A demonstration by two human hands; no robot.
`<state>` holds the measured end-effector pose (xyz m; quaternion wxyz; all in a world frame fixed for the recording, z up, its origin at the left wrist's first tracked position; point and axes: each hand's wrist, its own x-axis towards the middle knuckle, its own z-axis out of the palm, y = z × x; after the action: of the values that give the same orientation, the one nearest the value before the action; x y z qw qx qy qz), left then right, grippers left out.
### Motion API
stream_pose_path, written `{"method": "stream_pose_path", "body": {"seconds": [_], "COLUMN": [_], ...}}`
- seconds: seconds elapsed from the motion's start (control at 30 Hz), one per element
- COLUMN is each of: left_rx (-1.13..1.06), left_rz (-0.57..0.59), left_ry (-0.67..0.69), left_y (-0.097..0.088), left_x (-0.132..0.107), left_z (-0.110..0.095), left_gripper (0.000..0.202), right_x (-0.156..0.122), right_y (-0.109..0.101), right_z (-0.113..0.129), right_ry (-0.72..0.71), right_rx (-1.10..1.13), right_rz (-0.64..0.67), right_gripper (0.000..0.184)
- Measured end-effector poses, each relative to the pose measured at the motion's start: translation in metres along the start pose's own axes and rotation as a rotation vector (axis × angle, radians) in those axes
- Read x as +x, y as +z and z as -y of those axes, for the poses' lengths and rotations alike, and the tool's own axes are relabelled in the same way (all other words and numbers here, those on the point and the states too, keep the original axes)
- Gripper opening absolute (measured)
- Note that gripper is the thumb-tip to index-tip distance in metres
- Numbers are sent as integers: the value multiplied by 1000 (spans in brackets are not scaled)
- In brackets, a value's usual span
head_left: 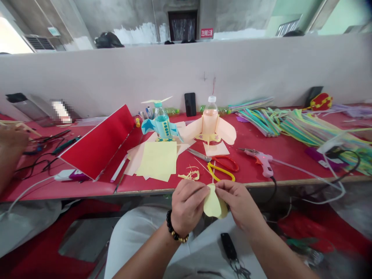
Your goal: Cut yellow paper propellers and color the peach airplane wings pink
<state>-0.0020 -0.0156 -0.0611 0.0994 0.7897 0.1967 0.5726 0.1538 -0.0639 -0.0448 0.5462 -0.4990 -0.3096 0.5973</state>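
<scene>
As the left hand point(187, 207) and right hand point(238, 205) pinch one yellow paper cutout point(213, 203), two bottle crafts point(161, 124) point(210, 124) stand beyond.

Counted one left hand point(187, 205), one right hand point(238, 205). Tallied two decorated bottles point(161, 124) — one glue gun point(258, 161).
</scene>
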Motion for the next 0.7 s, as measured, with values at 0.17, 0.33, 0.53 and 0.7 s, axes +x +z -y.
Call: {"method": "stream_pose_path", "body": {"seconds": [0.17,0.33,0.53,0.7], "left_rx": [82,87,175,91], "left_rz": [81,134,193,157], "left_ry": [81,155,263,123], "left_y": [-2,-7,-10,-12], "left_x": [-1,4,7,17], "left_z": [12,16,20,13], "left_gripper": [31,31,29,29], "right_x": [2,3,4,6], "right_y": [4,3,6,3], "right_z": [0,3,10,8], "right_ry": [4,29,80,-27], "right_rx": [115,136,196,67], "right_rz": [50,41,41,-41], "right_gripper": [21,17,21,23]}}
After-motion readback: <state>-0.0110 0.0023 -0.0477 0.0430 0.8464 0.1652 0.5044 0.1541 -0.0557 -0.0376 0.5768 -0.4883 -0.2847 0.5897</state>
